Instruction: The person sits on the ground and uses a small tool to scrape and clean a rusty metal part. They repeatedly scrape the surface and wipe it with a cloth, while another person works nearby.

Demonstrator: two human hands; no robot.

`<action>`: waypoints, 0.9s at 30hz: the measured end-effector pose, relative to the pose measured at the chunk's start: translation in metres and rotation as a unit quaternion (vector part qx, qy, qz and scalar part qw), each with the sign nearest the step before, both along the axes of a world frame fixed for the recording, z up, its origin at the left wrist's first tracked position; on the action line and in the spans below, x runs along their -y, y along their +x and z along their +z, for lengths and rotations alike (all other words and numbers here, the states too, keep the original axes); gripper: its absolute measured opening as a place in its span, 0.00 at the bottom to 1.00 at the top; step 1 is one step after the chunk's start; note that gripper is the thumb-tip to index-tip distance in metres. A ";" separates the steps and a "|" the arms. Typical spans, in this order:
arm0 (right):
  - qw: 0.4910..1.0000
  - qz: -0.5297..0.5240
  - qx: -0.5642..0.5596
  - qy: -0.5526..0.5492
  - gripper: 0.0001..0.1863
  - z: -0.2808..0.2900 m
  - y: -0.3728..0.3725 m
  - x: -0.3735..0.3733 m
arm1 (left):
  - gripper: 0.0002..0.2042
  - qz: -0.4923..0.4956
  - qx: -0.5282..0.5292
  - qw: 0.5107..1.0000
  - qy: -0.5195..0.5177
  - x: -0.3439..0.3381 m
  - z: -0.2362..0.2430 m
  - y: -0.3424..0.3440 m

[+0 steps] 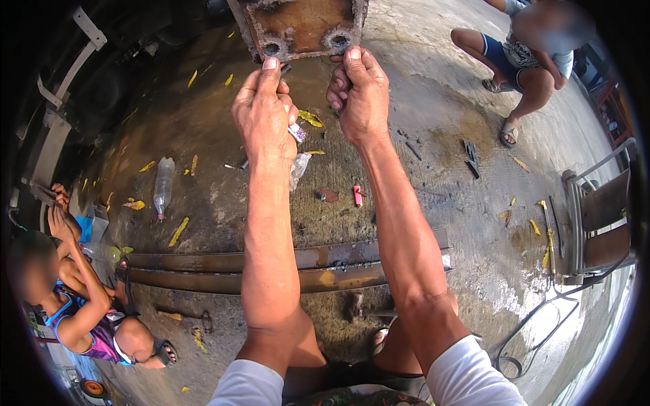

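Observation:
At the top of the view is a rusty metal plate (305, 30) with rough, burnt-looking edges and two round holes near its lower corners. My left hand (265, 108) is closed on the lower left corner, thumb on top just under one hole. A short dark piece, perhaps a bolt (286, 69), shows beside its fingers. At the lower right corner my right hand (362, 95) pinches the edge, thumb up by the other hole and the other fingers curled. The undersides of the fingertips and the plate's far end are out of sight.
Two long steel channels (318, 267) lie across the ground before my feet, with hammers (357, 308) near them. A plastic bottle (163, 186), a pink lighter (358, 195) and a torch (550, 237) with a hose lie around. People crouch at left and upper right.

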State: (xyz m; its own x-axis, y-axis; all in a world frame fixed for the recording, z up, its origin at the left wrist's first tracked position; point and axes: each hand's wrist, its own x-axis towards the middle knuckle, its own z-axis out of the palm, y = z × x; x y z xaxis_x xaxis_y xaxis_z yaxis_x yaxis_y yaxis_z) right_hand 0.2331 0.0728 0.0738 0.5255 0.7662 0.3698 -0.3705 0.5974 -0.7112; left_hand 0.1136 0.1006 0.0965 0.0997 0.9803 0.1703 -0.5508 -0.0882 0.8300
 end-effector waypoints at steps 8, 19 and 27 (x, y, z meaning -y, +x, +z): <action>0.996 -0.027 0.084 -0.016 0.20 0.002 0.015 0.000 | 0.11 0.013 0.009 1.000 0.027 -0.001 0.000 0.008; 1.000 0.007 0.012 -0.021 0.16 0.006 0.013 -0.003 | 0.10 0.036 0.019 0.999 0.001 0.014 0.017 0.014; 0.999 0.016 -0.034 -0.007 0.16 0.010 0.001 -0.002 | 0.10 0.007 0.119 0.993 -0.018 0.012 0.010 0.018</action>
State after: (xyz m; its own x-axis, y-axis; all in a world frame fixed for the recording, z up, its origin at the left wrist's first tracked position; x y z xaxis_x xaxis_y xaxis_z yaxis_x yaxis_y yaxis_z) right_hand 0.2345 0.0752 0.0840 0.5253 0.7872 0.3231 -0.4372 0.5754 -0.6912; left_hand 0.1317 0.0889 0.1062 0.0479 0.9872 0.1523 -0.7307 -0.0693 0.6792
